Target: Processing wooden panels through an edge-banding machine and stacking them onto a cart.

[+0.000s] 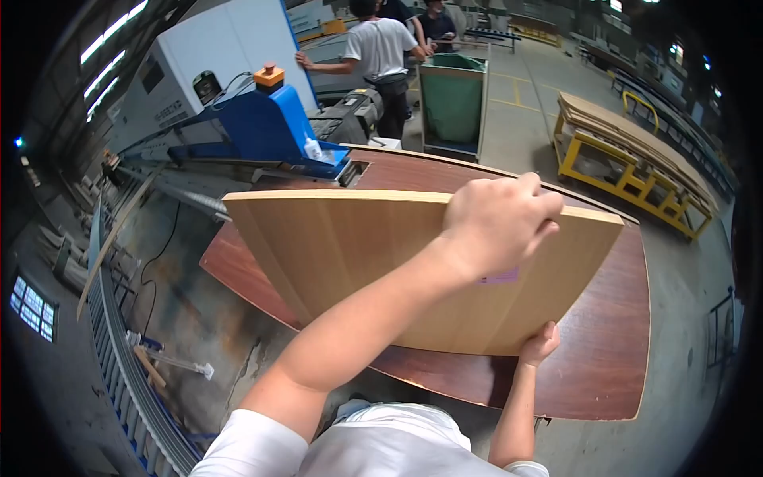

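Both my hands on the pale rectangular wooden panel (358, 262).
My left hand (497, 222) curls closed over its top edge; my right hand (540, 343) grips its lower edge, above the dark reddish-brown table (612, 350).

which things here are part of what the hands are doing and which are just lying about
In hand:
- light wood panel, gripped at its top edge by the left hand and at its lower corner by the right hand
- dark brown board beneath it

Lying about:
- blue machine
- green bin
- yellow rack of boards
- roller conveyor
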`<action>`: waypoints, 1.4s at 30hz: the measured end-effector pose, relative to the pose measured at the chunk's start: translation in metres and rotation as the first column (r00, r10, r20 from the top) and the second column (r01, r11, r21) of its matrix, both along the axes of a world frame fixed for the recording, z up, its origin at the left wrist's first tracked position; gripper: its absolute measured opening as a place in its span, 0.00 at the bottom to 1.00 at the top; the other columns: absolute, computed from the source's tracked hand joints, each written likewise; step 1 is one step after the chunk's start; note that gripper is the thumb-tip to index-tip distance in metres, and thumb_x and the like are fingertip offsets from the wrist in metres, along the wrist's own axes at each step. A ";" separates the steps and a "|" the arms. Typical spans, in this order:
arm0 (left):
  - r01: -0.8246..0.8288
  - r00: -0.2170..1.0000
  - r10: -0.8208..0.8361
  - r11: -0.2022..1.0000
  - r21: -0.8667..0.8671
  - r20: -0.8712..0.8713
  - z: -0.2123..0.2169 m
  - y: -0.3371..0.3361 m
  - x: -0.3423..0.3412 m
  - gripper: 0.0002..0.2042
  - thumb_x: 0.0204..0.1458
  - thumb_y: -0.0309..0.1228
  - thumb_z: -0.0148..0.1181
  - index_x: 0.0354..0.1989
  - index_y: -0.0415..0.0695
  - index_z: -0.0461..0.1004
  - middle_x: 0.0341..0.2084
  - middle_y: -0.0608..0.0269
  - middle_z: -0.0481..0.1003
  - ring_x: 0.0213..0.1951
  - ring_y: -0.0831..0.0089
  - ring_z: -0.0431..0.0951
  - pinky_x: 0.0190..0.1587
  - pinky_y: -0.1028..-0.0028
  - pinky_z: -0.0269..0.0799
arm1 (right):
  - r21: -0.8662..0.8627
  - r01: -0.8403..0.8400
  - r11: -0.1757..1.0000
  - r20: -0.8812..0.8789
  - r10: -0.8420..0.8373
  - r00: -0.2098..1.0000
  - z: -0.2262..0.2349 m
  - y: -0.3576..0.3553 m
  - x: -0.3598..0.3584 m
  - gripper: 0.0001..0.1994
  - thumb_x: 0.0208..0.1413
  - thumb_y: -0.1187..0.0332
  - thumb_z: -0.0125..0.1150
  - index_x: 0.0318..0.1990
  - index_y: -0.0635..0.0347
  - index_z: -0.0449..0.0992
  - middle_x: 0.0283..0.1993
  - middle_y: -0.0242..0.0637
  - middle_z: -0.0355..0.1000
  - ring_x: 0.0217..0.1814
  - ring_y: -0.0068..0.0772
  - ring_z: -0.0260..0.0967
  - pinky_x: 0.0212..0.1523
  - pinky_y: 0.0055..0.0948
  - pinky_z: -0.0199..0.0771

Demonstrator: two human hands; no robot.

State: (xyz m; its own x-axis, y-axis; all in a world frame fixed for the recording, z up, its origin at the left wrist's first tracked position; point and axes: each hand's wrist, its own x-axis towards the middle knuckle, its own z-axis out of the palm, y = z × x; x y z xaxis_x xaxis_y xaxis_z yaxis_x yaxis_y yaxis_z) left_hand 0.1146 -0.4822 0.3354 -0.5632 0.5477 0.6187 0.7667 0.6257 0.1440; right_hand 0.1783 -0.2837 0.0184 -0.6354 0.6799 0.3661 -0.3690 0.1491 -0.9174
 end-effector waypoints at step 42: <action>-0.246 0.964 0.263 0.939 -0.239 0.039 -0.125 -0.200 0.361 0.08 0.38 0.27 0.60 0.30 0.45 0.77 0.28 0.65 0.78 0.30 0.69 0.80 0.23 0.75 0.71 | 0.051 -0.393 0.918 -0.521 0.360 0.774 0.098 -0.022 0.250 0.31 0.53 0.45 0.27 0.28 0.63 0.73 0.29 0.44 0.73 0.33 0.41 0.69 0.49 0.45 0.64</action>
